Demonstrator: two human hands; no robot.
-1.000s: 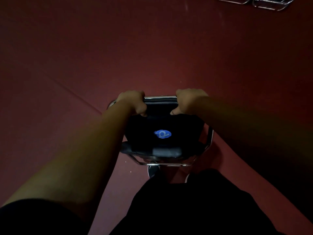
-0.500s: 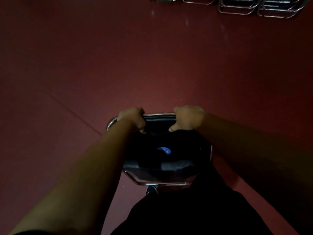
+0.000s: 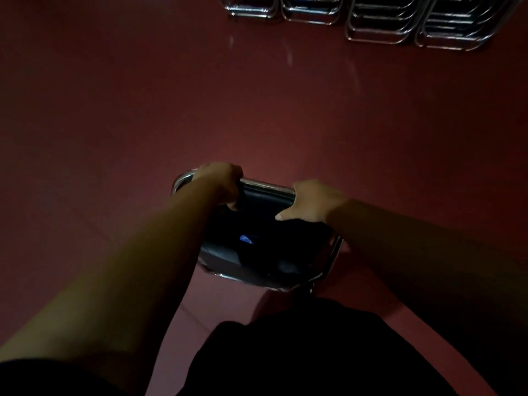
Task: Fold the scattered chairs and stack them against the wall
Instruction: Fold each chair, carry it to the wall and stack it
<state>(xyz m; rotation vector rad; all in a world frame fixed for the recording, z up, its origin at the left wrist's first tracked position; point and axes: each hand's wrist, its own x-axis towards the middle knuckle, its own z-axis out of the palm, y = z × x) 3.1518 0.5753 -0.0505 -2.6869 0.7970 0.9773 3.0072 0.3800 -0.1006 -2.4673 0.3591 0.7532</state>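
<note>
Holding black padded chair (image 3: 257, 252) by its chrome top rail (image 3: 267, 186), low in front of the body, over the red floor (image 3: 143, 110). Gripping with left hand (image 3: 221, 184) at the rail's left corner, fingers (image 3: 230, 197) clenched over the bar, one fingertip down against the black pad. Gripping with right hand (image 3: 311, 200) further right on the same rail, fingers wrapped over the far side, thumb pointing left along the pad. Both arms stretched forward. Blue sticker (image 3: 245, 239) on the pad, partly in shadow. Cannot tell whether folded flat or touching the floor: too dark. Well ahead, at top edge of view: rows of chrome-framed stacked chairs (image 3: 380, 21) side by side on the floor, cropped. Dark clothing (image 3: 300, 352) at bottom, just below the held chair's lower frame.
</note>
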